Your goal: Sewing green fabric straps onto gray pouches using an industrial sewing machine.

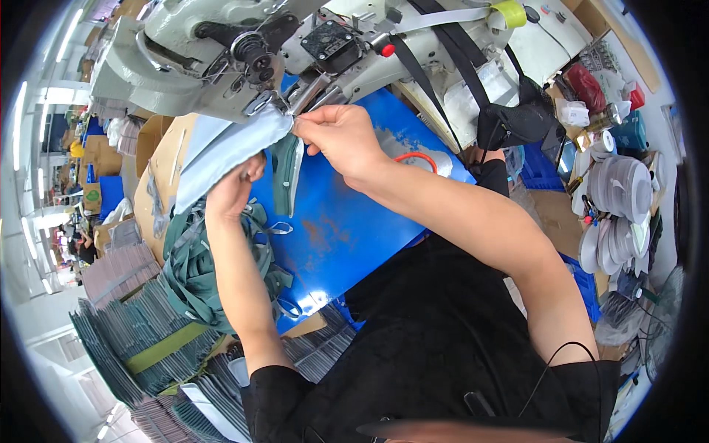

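Light blue fabric point(230, 151) stretches down and left from the needle area of a sewing machine point(177, 74). My left hand point(235, 188) is closed at the fabric's lower edge, its fingers curled and partly hidden. At the fabric's right corner, beside the metal presser parts, my right hand point(341, 140) pinches with thumb and forefinger. A dark green strip with a pale edge point(284, 177) hangs just below that pinch, between my hands. Whether the pinch takes in the strip too, I cannot tell. The needle tip is hidden.
Tangled green straps point(192, 258) lie beside my left forearm. Stacked grey-green pieces point(111, 340) stand lower left. The blue work surface point(332, 244) lies under my hands. Black straps with a pouch point(513, 125) hang at right, near white spools point(620, 188).
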{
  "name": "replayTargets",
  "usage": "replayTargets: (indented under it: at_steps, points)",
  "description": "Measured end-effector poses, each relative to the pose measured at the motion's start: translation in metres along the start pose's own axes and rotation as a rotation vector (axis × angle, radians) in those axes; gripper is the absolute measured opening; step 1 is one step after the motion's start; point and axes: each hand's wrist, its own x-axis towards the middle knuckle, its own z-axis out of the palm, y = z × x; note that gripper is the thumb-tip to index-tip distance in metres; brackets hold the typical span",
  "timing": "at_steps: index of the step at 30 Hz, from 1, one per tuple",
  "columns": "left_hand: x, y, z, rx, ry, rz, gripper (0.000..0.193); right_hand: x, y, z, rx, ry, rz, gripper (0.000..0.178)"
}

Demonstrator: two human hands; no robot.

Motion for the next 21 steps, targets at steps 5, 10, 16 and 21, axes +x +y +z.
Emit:
replayTargets:
  at_steps: [5,10,16,21]
  points:
    - [0.047,-0.041,0.018,-0.920,0.319,0.319,0.036,-0.005,-0.005,0.001,0.027,-0.006,0.034,0.025]
    - [0.038,-0.099,0.094,-0.417,0.722,0.672,0.029,-0.008,-0.008,0.004,0.049,0.033,0.128,0.019]
    - [-0.044,-0.052,0.106,1.274,0.667,0.757,0.022,-0.006,-0.010,0.003,0.050,-0.005,0.150,0.016]
    - [-0.072,0.025,0.145,1.713,0.215,0.493,0.016,-0.007,-0.005,-0.003,-0.297,-0.034,0.012,0.024]
